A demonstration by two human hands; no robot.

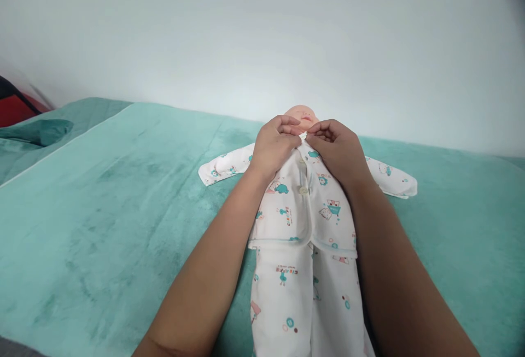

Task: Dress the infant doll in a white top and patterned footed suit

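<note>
A baby doll (301, 112) lies on its back on a teal blanket (102, 209), dressed in a white printed baby suit (303, 220) with small buttons down the front. My left hand (274, 146) and my right hand (338, 149) meet at the suit's collar just under the doll's chin. Both hands pinch the collar fabric with curled fingers. The doll's sleeves stretch out flat to either side. My forearms cover the suit's outer edges.
A plain white wall rises behind the bed. At the far left lie a folded teal cloth (39, 130) and a red and black object (14, 108). The blanket spreads wide to the left of the doll.
</note>
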